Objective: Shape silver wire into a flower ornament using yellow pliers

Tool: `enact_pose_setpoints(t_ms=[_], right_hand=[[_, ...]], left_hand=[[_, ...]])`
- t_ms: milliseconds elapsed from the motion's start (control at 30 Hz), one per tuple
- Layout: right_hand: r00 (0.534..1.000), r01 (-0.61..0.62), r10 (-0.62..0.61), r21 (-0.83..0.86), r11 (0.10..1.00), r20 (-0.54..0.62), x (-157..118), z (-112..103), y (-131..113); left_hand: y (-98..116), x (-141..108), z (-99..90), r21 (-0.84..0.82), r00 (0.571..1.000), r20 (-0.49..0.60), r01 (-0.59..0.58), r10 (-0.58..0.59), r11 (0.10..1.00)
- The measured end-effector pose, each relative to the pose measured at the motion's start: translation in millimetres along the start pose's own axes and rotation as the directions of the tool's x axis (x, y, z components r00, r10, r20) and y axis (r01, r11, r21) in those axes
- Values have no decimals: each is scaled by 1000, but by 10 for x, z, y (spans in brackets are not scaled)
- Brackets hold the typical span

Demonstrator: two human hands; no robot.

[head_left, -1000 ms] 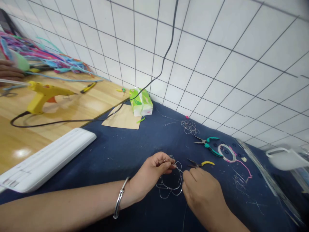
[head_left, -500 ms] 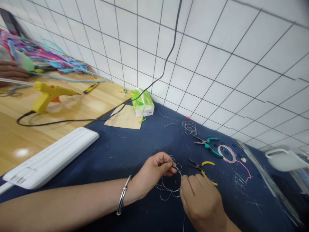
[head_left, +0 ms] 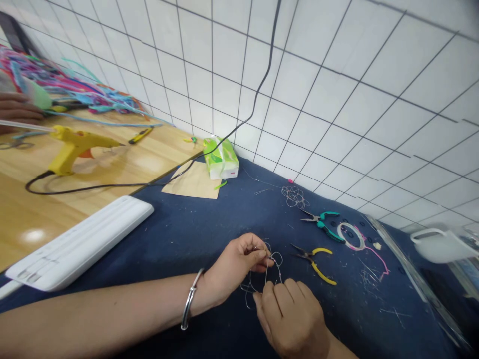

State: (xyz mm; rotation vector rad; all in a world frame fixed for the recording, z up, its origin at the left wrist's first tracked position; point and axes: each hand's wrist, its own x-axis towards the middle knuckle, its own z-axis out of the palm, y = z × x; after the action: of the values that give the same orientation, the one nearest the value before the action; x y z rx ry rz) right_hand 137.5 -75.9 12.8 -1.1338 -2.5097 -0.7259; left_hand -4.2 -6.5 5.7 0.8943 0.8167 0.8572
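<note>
Yellow-handled pliers near right fingers, curled, hold unclear | left fingers pinching wire

Pliers, a yellow glue gun and wire scraps mark a craft workshop.

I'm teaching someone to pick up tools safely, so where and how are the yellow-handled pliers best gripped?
Probably around both yellow handles, coming from the picture's right: the yellow-handled pliers lie with handles spread open that way, while the slim nose points left. The right hand, below them in view, seems best placed.
</note>
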Motion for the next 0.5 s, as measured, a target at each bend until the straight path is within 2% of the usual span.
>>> enact_pose_setpoints(t_ms=[200, 500], right_hand=[[998, -47, 45, 43, 998, 52, 23, 6, -19], [988, -60, 44, 109, 992, 150, 37, -8, -14]], left_hand=[[1, -6, 6, 30, 999, 11, -32, 32, 999], [2, -15, 0, 130, 993, 62, -106, 98, 986]])
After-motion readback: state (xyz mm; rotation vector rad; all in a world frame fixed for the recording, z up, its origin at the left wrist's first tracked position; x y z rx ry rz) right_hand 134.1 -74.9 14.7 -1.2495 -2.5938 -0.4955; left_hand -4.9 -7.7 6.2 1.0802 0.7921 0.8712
